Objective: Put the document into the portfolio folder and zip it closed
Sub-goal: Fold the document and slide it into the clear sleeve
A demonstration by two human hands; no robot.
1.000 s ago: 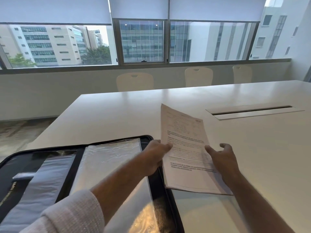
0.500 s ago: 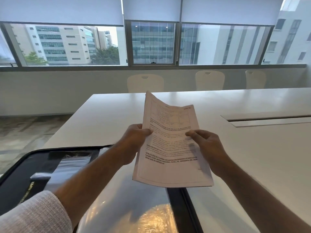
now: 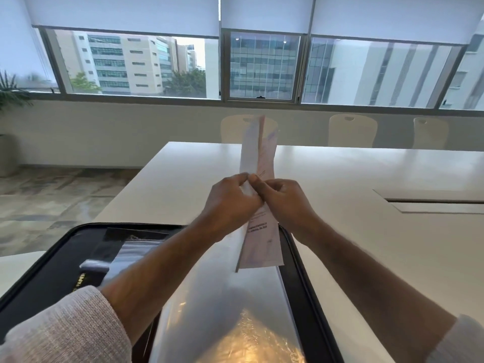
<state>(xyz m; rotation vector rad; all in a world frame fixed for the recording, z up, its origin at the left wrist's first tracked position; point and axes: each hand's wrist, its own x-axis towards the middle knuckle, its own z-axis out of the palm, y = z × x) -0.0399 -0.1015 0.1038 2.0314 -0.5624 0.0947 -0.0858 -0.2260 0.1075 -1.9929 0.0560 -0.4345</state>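
Three pale chairs stand behind the white table; a potted plant sits by the windows.

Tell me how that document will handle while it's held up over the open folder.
Probably floppy: the document bends into a lengthwise fold where the left hand and right hand pinch it. Likely light, since fingertip pinches alone hold it up. It may crease in a tight grip.

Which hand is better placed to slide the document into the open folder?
Left, probably. Both hands pinch the document in the air, but the left hand is on the side of the open folder and its clear sleeve; the right hand is over the table.
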